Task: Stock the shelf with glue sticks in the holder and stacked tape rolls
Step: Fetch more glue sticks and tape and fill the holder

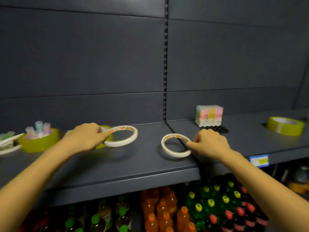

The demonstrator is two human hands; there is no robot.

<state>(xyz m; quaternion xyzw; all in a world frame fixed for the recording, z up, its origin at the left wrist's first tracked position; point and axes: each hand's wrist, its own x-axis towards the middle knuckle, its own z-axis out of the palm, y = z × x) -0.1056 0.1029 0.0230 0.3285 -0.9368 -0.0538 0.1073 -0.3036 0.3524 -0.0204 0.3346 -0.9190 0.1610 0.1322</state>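
My left hand (85, 137) pinches a thin white tape roll (124, 142) by its left rim and holds it tilted just above the grey shelf (117, 166). A yellow-green tape roll (106, 129) shows partly behind that hand. My right hand (209, 144) pinches a second thin white tape roll (173, 152) at its right rim, at the seam between two shelf boards. At far left a yellow-green tape roll (39, 143) holds pastel glue sticks (39, 128) standing in its core. Another yellow-green roll (285, 125) lies flat at far right.
A wrapped pack of pastel glue sticks (209, 114) stands at the back right, with a black holder tray (214, 128) in front of it. White items (8, 142) lie at the left edge. Drink bottles (209, 206) fill the shelf below. A blue price tag (259, 160) hangs on the shelf edge.
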